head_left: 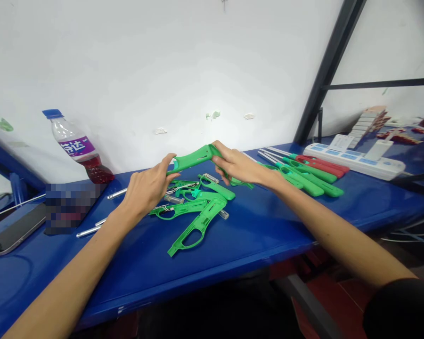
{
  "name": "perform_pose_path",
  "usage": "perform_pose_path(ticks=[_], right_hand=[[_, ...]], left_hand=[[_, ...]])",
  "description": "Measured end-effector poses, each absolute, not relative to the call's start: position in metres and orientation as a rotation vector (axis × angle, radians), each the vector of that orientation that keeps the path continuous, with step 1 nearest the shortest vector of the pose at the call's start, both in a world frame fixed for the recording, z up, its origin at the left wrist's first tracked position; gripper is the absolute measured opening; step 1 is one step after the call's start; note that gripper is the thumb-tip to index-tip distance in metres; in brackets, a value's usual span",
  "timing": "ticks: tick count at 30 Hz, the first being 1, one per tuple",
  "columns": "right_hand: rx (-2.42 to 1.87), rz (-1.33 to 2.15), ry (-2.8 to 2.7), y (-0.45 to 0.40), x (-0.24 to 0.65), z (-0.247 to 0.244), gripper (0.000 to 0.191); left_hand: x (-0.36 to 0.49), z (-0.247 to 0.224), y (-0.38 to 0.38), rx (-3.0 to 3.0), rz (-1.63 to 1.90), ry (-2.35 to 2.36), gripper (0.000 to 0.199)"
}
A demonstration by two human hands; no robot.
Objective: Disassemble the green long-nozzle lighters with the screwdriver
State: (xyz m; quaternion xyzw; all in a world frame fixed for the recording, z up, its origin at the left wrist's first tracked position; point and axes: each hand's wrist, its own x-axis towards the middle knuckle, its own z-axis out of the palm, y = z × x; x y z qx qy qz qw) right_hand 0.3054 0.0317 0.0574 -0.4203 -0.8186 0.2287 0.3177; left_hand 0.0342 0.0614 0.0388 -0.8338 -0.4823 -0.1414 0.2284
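Note:
A green plastic lighter casing (pixel 193 159) is held up above the table between both hands. My left hand (pixel 148 186) pinches its left end, fingers and thumb closed round it. At its right end, my right hand (pixel 235 165) grips with the thumb and bent fingers. Beneath them lies a pile of green casing parts with metal and clear pieces; one half shell (pixel 198 226) with a trigger loop lies closest to the front edge. Metal tubes (pixel 88 230) stick out beside and behind my left forearm.
On the blue table (pixel 254 235), green lighters (pixel 304 179) and red lighters (pixel 321 165) lie at the right, before a white power strip (pixel 356 160). A bottle (pixel 79 146) leans against the wall at the left, near a phone (pixel 17 230). A black post (pixel 325 70) rises behind.

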Motion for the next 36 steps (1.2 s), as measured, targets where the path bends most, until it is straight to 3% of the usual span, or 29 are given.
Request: perform_pose_path(ticks=[11, 23, 29, 36], right_hand=[[-1.149, 0.548, -2.337, 0.038, 0.317, 0.057, 0.011], [-1.238, 0.443, -2.499, 0.043, 0.322, 0.054, 0.034], [-1.294, -0.032, -2.580, 0.049, 0.320, 0.046, 0.040], [-1.354, -0.213, -2.526, 0.046, 0.312, 0.045, 0.042]], left_hand=[[0.026, 0.038, 0.067, -2.259, -0.363, -1.245, 0.053], [0.021, 0.040, 0.072, -2.228, -0.268, -1.033, 0.049], [0.022, 0.042, 0.068, -2.164, -0.228, -0.938, 0.053], [0.018, 0.043, 0.069, -2.090, -0.267, -0.901, 0.051]])
